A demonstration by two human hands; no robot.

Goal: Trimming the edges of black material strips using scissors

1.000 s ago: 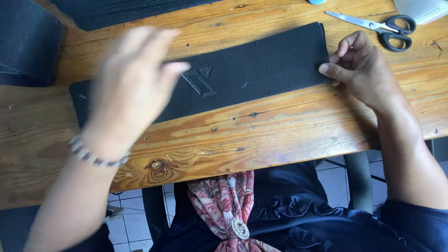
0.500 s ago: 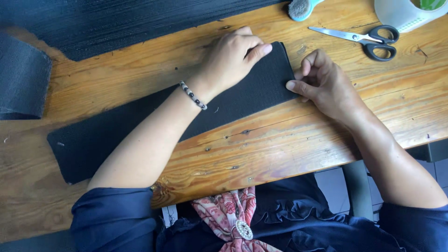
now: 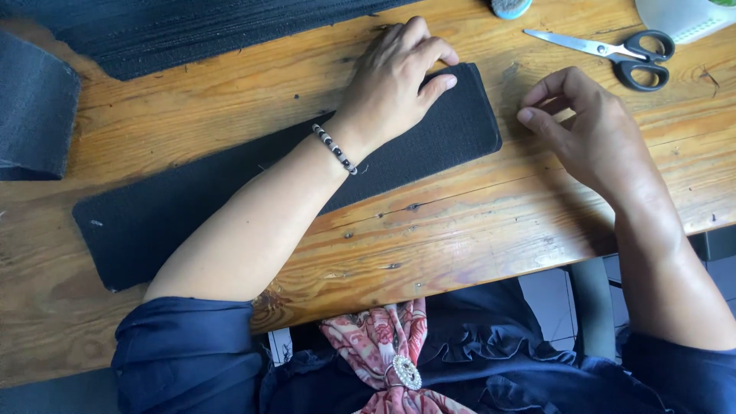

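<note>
A long black fabric strip lies slantwise across the wooden table. My left hand rests flat on the strip's right end, fingers spread and pressing it down; a beaded bracelet sits on that wrist. My right hand hovers just right of the strip's end, off the fabric, fingers loosely curled with nothing in them.
Black-handled scissors lie at the back right, beside a white container. A round blue-grey object sits at the top edge. A dark fabric roll is at the left and a wide black fabric sheet along the back.
My left hand swept from the strip's left part to its right end and now presses there. My right hand has let go of the strip's end and drawn away to the right.
</note>
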